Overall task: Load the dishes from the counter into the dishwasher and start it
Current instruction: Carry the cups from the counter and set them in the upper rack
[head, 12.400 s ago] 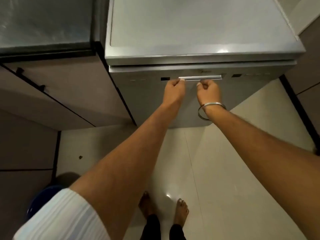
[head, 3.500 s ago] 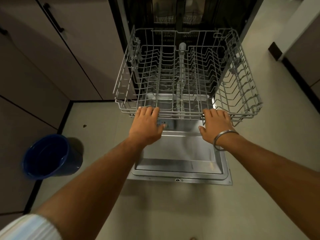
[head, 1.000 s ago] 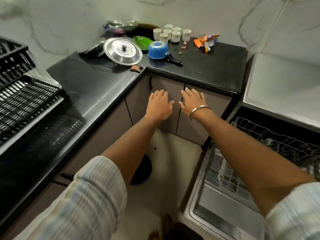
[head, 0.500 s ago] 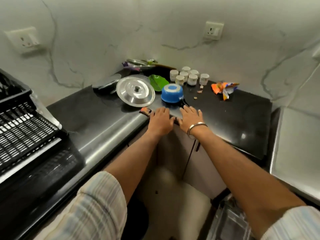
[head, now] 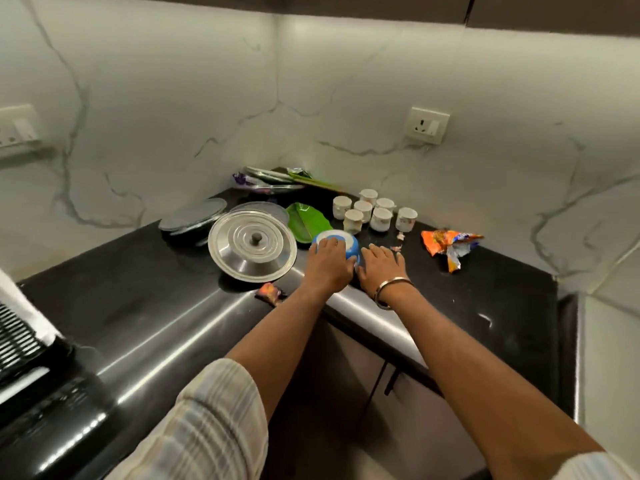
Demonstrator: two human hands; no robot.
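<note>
Loading not begun. Left hand (head: 328, 264) rests atop the blue bowl (head: 348, 242), fingers curved over it; right hand (head: 380, 270) flat just beside. Steel lid (head: 252, 244), cups (head: 372, 211) w/ bowl on the surface (head: 485, 306), nothing moved yet.

Wrapper (head: 449, 244): orange, crumpled, near the tabletop's right back edge
Small wrapper (head: 270, 294): at the front edge
Socket (head: 427, 125): on the wall
Rack (head: 17, 337): black, far left

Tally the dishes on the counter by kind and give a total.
White cups: 6
Steel lid: 1
Green leaf-shaped dish: 1
Blue pan, upside down under the left hand: 1
Dark glass-lidded pan: 1
Total: 10, not counting the stack in the corner, too cluttered to count.
</note>
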